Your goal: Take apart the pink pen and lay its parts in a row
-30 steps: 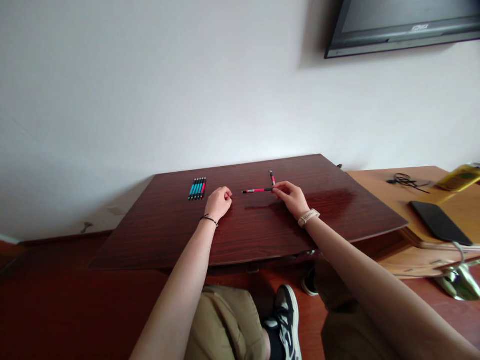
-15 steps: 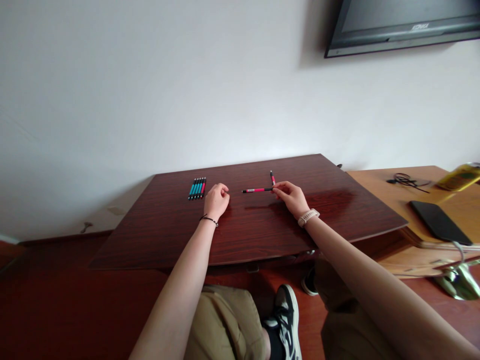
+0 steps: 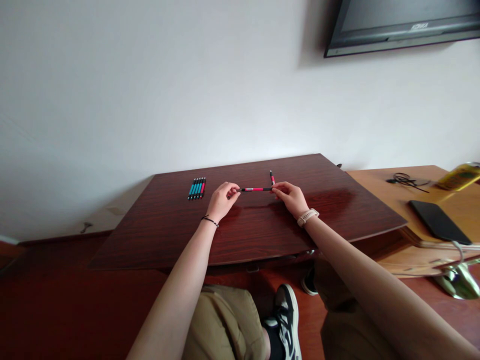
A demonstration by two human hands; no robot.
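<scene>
A red-and-black pen (image 3: 256,189) is held level above the dark wooden table (image 3: 180,230), one end in each hand. My left hand (image 3: 223,199) pinches its left tip between thumb and fingers. At the other end, my right hand (image 3: 290,196) grips it between thumb and forefinger. Just behind the right fingertips lies a second red-and-black pen (image 3: 272,177), its near end hidden by the hand. Left of my left hand, several blue-and-black pens (image 3: 195,188) lie side by side in a row, with a red-and-black pen (image 3: 203,187) at the row's right end.
A lighter wooden desk (image 3: 378,185) adjoins on the right. On it are a black phone (image 3: 438,221), a coiled black cable (image 3: 407,181) and a yellow can (image 3: 459,177). The wall rises behind the table, with a television (image 3: 405,25) at upper right.
My left hand has moved right, away from the row of pens, and taken hold of the pen's left end. My right hand keeps its grip, almost still.
</scene>
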